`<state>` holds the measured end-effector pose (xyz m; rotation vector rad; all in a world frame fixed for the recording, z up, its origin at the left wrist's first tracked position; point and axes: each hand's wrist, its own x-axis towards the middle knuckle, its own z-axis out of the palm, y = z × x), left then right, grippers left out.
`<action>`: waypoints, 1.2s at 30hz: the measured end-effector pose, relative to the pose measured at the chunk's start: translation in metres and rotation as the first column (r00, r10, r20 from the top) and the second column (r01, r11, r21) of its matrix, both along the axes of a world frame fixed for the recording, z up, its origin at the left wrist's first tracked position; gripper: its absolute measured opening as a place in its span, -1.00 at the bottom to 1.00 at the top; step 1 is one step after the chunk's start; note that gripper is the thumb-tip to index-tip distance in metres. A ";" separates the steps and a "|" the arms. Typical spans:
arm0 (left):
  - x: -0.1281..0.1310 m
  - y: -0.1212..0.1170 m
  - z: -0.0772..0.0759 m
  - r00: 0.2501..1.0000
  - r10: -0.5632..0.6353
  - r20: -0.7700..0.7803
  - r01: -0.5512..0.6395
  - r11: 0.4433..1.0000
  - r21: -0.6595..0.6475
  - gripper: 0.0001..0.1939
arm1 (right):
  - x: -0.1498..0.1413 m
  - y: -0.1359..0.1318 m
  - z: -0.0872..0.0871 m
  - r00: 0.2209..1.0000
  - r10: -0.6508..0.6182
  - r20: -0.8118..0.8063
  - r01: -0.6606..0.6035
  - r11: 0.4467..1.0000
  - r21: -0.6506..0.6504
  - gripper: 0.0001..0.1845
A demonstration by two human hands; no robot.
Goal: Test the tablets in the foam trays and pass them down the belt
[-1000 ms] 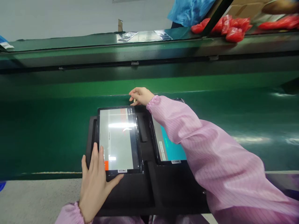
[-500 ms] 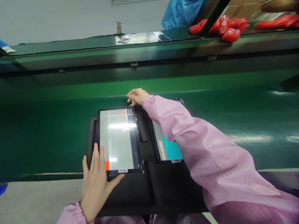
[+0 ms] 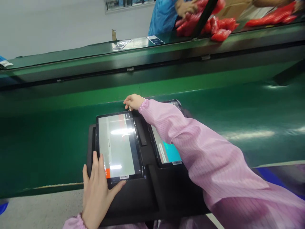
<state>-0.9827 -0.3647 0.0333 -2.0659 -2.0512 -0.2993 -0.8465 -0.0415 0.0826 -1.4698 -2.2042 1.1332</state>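
A tablet (image 3: 116,143) with a lit, mostly grey screen and an orange block at one corner lies on a black molded tray (image 3: 133,198). My left hand (image 3: 97,187) rests at its lower left corner, fingers stretched and spread along the left edge, thumb at the bottom edge. At the tablet's top right corner, my right hand (image 3: 133,101) pinches a small pale stick (image 3: 130,108), its tip by the top edge. A second tablet (image 3: 164,152), with a grey and cyan screen, lies on the tray to the right, partly hidden under my right sleeve.
Beneath the tray runs a green work surface (image 3: 47,143). Behind it, a raised green ledge (image 3: 83,52) carries printed sheets (image 3: 155,40) and red plastic bags (image 3: 220,35). Another person's hand (image 3: 187,8) is among the bags, beside a dark post (image 3: 205,19).
The view has shifted slightly, so the tablets and tray appear a little farther left. Another person's hand has come into view at the red bags. Both my hands keep their places at the tablet.
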 end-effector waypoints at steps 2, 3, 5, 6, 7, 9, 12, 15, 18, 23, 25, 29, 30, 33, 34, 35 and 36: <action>0.000 0.000 0.000 1.000 0.005 -0.007 -0.005 1.000 0.000 0.02 | -0.001 -0.005 0.000 0.997 0.004 0.076 -0.009 0.998 0.062 -0.76; -0.001 0.000 0.000 1.000 0.005 -0.010 -0.005 1.000 -0.001 0.03 | -0.002 -0.007 -0.001 0.993 -0.006 0.117 -0.006 0.995 0.104 -0.75; -0.001 0.000 0.000 1.000 0.008 -0.010 -0.008 1.000 -0.010 0.03 | -0.006 -0.012 -0.004 0.981 -0.041 0.190 0.003 0.981 0.194 -0.74; 0.000 0.000 0.001 1.000 0.011 -0.007 -0.011 1.000 -0.018 0.04 | -0.007 -0.014 -0.007 0.973 -0.057 0.221 0.005 0.973 0.231 -0.73; 0.000 -0.001 0.001 1.000 0.016 -0.003 -0.016 1.000 -0.026 0.04 | -0.009 -0.016 -0.009 0.966 -0.070 0.248 0.004 0.966 0.258 -0.71; 0.000 -0.001 0.001 1.000 0.026 0.005 -0.025 0.999 -0.041 0.05 | -0.010 -0.019 -0.014 0.955 -0.074 0.286 -0.011 0.959 0.284 -0.68; 0.001 -0.002 0.001 0.999 0.033 0.014 -0.032 0.998 -0.057 0.06 | -0.008 -0.021 -0.014 0.952 -0.050 0.300 -0.043 0.954 0.298 -0.64; 0.002 -0.002 0.001 0.999 0.029 0.020 -0.028 0.998 -0.063 0.05 | -0.002 -0.023 -0.009 0.959 -0.013 0.284 -0.078 0.949 0.306 -0.60; 0.002 -0.003 0.001 0.999 0.029 0.031 -0.027 0.997 -0.072 0.04 | 0.000 -0.023 -0.003 0.955 0.013 0.296 -0.108 0.945 0.307 -0.58; 0.003 -0.003 0.001 0.998 0.034 0.054 -0.030 0.997 -0.070 0.05 | -0.006 -0.025 -0.009 0.944 -0.042 0.327 -0.076 0.937 0.340 -0.51; 0.004 -0.003 0.001 0.998 0.036 0.057 -0.033 0.997 -0.063 0.04 | -0.009 -0.028 -0.013 0.940 -0.093 0.327 -0.029 0.936 0.350 -0.49; 0.005 -0.002 0.001 0.998 0.040 0.056 -0.036 0.997 -0.063 0.03 | -0.013 -0.033 -0.015 0.933 -0.152 0.328 0.034 0.940 0.340 -0.43; 0.005 -0.002 0.001 0.998 0.038 0.057 -0.035 0.998 -0.061 0.04 | -0.013 -0.034 -0.015 0.932 -0.156 0.326 0.039 0.940 0.338 -0.42; 0.005 -0.002 0.001 0.997 0.038 0.062 -0.034 0.997 -0.066 0.05 | -0.014 -0.034 -0.015 0.935 -0.164 0.314 0.048 0.937 0.347 -0.41; 0.005 -0.002 0.001 0.997 0.038 0.064 -0.034 0.997 -0.075 0.05 | -0.014 -0.034 -0.016 0.936 -0.167 0.310 0.050 0.935 0.351 -0.40; 0.006 -0.002 0.002 0.997 0.040 0.064 -0.034 0.996 -0.085 0.06 | -0.015 -0.033 -0.016 0.937 -0.170 0.304 0.054 0.933 0.356 -0.41; 0.006 -0.002 0.002 0.997 0.042 0.063 -0.035 0.995 -0.096 0.06 | -0.015 -0.033 -0.017 0.938 -0.174 0.298 0.058 0.931 0.361 -0.42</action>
